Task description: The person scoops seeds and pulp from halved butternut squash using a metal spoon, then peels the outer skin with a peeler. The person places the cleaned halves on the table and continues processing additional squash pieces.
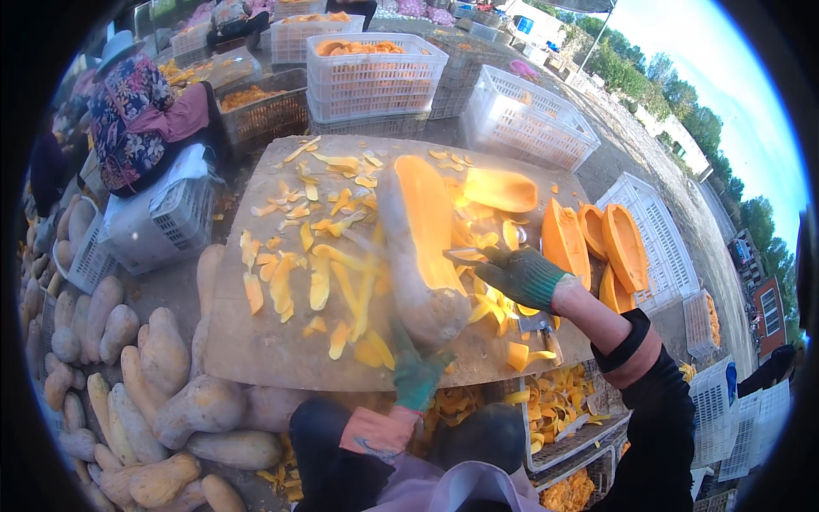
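Note:
A long squash [432, 224], peeled to orange flesh along its upper side, lies on a wooden board [256, 358]. My left hand [416, 371], in a green and dark work glove, is at the squash's near, rounded end; its fingers are partly hidden under it. My right hand [521, 275], gloved alike, is closed around a peeler [464, 256] whose blade is at the squash's right side. Peel strips [281, 288] lie left of the squash. Hollowed orange squash halves [624, 249] rest at the board's right edge. Near them lies another metal-bladed tool [536, 322].
Whole squashes [163, 358] cover the ground at left. Crates of orange pieces [377, 77] stand beyond the board, and a crate of peelings [563, 409] sits below its right side. A person in a flowered top [131, 121] sits at upper left.

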The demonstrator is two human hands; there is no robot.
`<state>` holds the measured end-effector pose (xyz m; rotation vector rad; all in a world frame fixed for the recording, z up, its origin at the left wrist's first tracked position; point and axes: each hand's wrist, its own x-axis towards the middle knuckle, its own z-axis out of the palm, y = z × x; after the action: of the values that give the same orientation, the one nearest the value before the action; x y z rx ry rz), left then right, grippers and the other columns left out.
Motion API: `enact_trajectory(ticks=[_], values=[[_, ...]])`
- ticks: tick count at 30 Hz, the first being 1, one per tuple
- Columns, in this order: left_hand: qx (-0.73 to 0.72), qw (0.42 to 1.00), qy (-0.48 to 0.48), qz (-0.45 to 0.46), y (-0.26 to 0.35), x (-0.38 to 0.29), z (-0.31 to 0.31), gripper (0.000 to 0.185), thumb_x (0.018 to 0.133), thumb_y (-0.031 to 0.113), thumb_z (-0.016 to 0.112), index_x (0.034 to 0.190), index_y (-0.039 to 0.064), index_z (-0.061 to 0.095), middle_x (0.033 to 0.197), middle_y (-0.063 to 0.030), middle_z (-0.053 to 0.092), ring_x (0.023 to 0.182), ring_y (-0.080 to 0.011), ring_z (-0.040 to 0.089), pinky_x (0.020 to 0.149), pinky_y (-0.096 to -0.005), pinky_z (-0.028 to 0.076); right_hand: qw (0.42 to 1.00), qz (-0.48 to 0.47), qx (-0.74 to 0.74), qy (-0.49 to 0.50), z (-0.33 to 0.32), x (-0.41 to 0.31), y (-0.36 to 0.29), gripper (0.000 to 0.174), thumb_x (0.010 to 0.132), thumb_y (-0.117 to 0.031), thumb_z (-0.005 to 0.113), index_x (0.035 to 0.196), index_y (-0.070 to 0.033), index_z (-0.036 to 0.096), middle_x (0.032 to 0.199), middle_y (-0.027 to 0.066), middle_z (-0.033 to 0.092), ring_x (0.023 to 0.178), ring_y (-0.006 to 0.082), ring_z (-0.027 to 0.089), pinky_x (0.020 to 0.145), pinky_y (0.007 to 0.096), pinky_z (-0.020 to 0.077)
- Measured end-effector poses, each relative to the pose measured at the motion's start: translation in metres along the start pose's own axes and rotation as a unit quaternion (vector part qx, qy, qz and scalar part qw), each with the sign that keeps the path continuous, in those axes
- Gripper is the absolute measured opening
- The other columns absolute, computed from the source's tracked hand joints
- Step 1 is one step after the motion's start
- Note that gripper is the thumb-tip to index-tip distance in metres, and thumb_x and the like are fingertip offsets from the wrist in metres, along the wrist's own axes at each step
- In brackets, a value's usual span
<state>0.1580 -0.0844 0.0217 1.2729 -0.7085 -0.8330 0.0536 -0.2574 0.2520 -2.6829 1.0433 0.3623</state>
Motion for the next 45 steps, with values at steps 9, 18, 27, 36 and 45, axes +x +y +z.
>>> enact_trajectory(ticks=[9, 18, 27, 36, 45], values=[[-0.110, 0.993, 0.030, -0.025, -0.020, 0.004, 0.007, 0.112, 0.078, -0.007, 0.079, 0.162, 0.005, 0.007, 0.147, -0.0206, 0.044, 0.127, -0.0263, 0.053, 0.103, -0.0362, 0.051, 0.978, 0.120, 0.021, 0.172, 0.063, 0.144, -0.057, 0.056, 0.099, -0.043, 0.043, 0.132, 0.000, 0.057, 0.103, 0.0262, 0.071, 0.098, 0.0411, 0.069, 0.086, 0.0498, 0.0537], [-0.107, 0.993, 0.022, -0.052, -0.002, 0.002, 0.003, 0.105, 0.082, -0.003, 0.079, 0.162, 0.002, 0.012, 0.146, -0.0201, 0.045, 0.127, -0.0260, 0.052, 0.103, -0.0337, 0.049, 0.979, -0.108, 0.034, -0.170, -0.021, -0.029, -0.045, 0.041, 0.104, -0.028, 0.046, 0.138, -0.009, 0.057, 0.127, 0.0206, 0.065, 0.107, 0.0385, 0.065, 0.088, 0.0418, 0.0541], [0.050, 0.984, 0.147, 0.090, 0.038, 0.003, -0.017, 0.078, 0.102, 0.042, 0.060, 0.159, 0.001, 0.026, 0.155, -0.0189, 0.041, 0.129, -0.0313, 0.049, 0.108, -0.0410, 0.043, 0.885, 0.188, 0.425, 0.020, 0.027, 0.060, 0.061, 0.026, 0.104, -0.022, 0.050, 0.123, -0.005, 0.057, 0.087, 0.0070, 0.063, 0.066, 0.0148, 0.060, 0.054, 0.0295, 0.0485], [0.186, 0.966, 0.069, 0.163, 0.020, 0.026, -0.013, 0.083, 0.093, 0.027, 0.076, 0.157, -0.002, 0.032, 0.159, -0.0172, 0.037, 0.141, -0.0261, 0.041, 0.116, -0.0375, 0.035, 0.922, -0.046, 0.263, 0.281, 0.113, 0.174, 0.064, 0.041, 0.103, -0.037, 0.046, 0.126, -0.005, 0.058, 0.089, 0.0234, 0.069, 0.081, 0.0387, 0.068, 0.074, 0.0465, 0.0535], [0.152, 0.975, 0.082, 0.139, 0.019, 0.022, 0.002, 0.084, 0.090, 0.028, 0.079, 0.154, -0.002, 0.036, 0.156, -0.0176, 0.041, 0.138, -0.0255, 0.043, 0.117, -0.0374, 0.034, 0.910, 0.071, 0.370, -0.174, 0.104, -0.070, 0.064, 0.044, 0.106, -0.032, 0.048, 0.143, -0.011, 0.055, 0.118, 0.0103, 0.070, 0.084, 0.0234, 0.068, 0.079, 0.0359, 0.0543]])
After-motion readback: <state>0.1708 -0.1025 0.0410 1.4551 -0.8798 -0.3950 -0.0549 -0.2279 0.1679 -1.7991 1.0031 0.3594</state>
